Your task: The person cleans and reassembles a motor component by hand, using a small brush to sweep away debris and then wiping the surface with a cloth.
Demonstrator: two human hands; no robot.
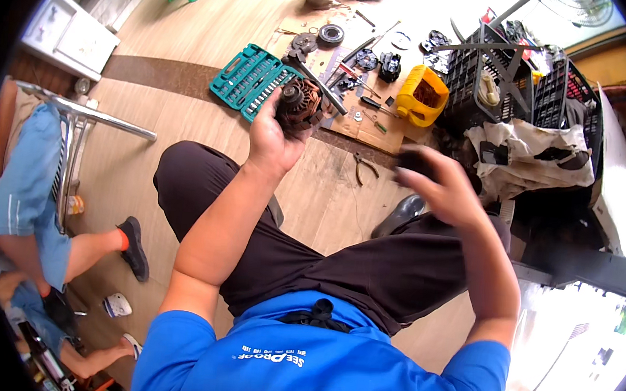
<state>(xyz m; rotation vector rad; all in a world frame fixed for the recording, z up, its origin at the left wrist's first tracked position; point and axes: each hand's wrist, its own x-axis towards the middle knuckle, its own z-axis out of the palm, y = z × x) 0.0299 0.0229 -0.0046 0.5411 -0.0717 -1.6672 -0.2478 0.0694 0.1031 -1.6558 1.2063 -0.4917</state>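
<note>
My left hand [277,140] is raised in front of my knees, its fingers wrapped round an alternator part [299,105] with dark fan fins and copper windings. The underside of that part is hidden by the palm. Just behind it lies a long grey metal bar [323,87]. My right hand [439,185] is above my right knee, apart from the alternator part and smeared by motion, so its fingers do not show clearly. Pliers [364,170] lie on the floor between the hands. A teal socket set case [252,80] stands open at the left of the alternator part.
A cardboard sheet [366,132] carries screwdrivers [379,106], a round pulley [331,35] and several dark parts. Beside it stands a cut yellow jug [422,95]. Black crates [477,76] and a stained cloth [529,157] are at right. Another person's leg [92,251] is at left.
</note>
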